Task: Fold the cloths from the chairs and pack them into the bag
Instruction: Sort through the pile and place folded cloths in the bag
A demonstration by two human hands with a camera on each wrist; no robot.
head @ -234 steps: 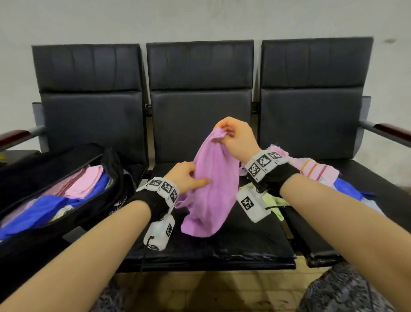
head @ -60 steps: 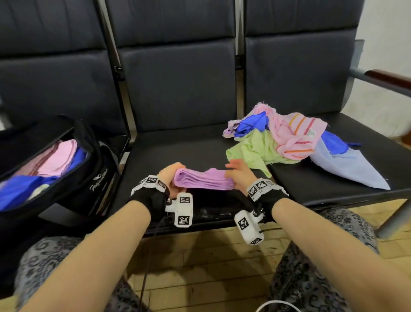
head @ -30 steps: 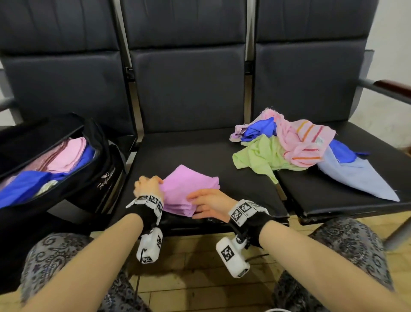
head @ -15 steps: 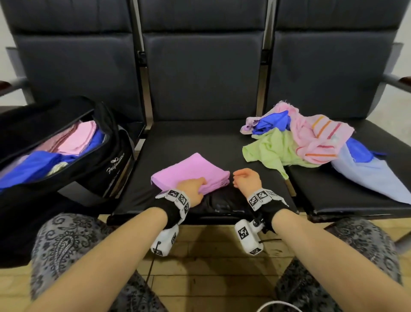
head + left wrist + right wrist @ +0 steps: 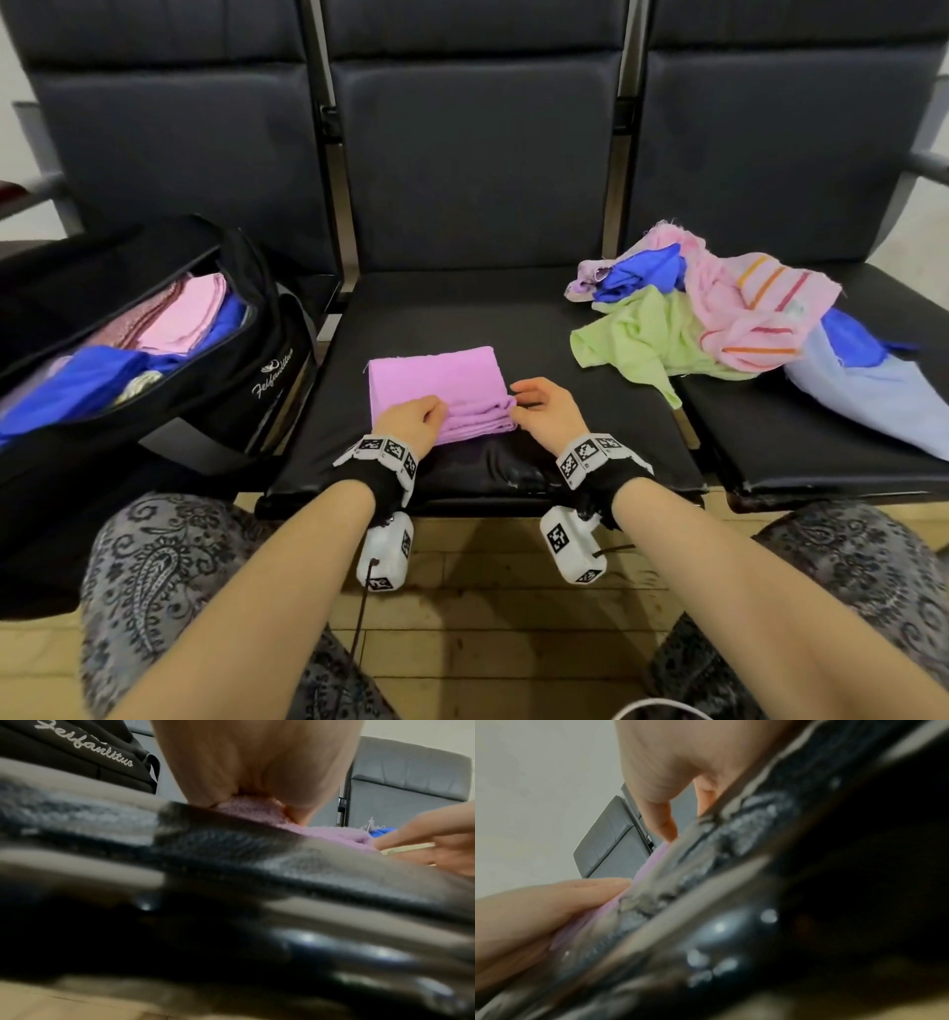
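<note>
A purple cloth [image 5: 436,383], folded into a flat rectangle, lies on the front half of the middle chair seat [image 5: 462,308]. My left hand [image 5: 434,411] holds its near edge, fingers curled over the bunched layers. In the left wrist view the purple cloth [image 5: 334,833] runs out from under that palm. My right hand [image 5: 518,403] sits at the near right corner, its loosely bent fingers touching the folded layers. The black bag [image 5: 246,370] lies unzipped on the left chair with pink and blue folded cloths inside.
A loose pile of cloths [image 5: 719,318], green, pink striped, blue and pale blue, lies across the gap between the middle and right seats. My knees in patterned trousers [image 5: 169,555] are close to the seat front. Wooden floor shows below.
The purple cloth went from hanging between my hands to a flat folded rectangle on the seat. In the last half second it turned square to me, and my right hand came to its corner.
</note>
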